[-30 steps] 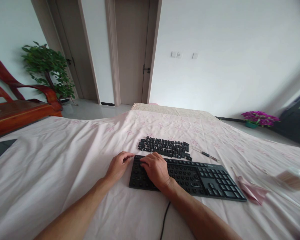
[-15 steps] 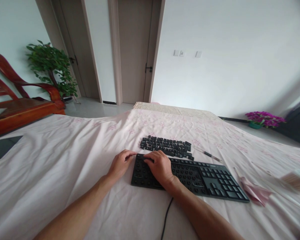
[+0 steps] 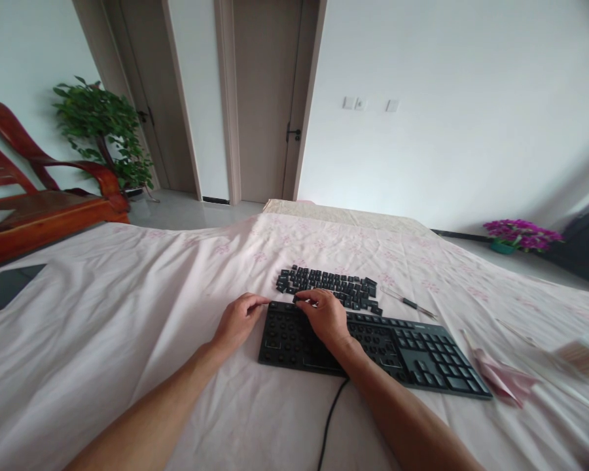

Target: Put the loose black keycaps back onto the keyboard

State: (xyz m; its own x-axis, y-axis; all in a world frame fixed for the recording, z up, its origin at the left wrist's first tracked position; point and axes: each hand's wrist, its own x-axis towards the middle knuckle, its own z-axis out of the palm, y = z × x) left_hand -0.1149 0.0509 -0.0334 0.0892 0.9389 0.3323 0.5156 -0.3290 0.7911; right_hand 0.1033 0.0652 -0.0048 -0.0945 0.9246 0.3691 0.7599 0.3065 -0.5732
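Note:
A black keyboard (image 3: 417,360) lies on the cloth, its left block stripped to bare key sockets while the right part keeps its keycaps. My left hand (image 3: 238,320) has its fingers drawn together at the keyboard's far left corner, the tips touching the edge. Over the keyboard's top row, my right hand (image 3: 326,317) pinches what looks like a small black keycap (image 3: 296,299) between thumb and fingers; most of it is covered. Just behind the keyboard, loose black keycaps (image 3: 356,288) lie in rows, partly hidden by the right hand.
Right of the keycaps lies a thin wire tool with a dark handle (image 3: 410,303). A pink cloth piece (image 3: 503,376) and a clear container of thin sticks (image 3: 584,358) are farther right. The keyboard cable (image 3: 330,418) runs toward me. A dark flat tablet-like object (image 3: 10,288) sits far left.
My right hand has shifted slightly right and away from me, from over the sockets to the keyboard's far edge, fingertips now pinched. My left hand stays at the corner.

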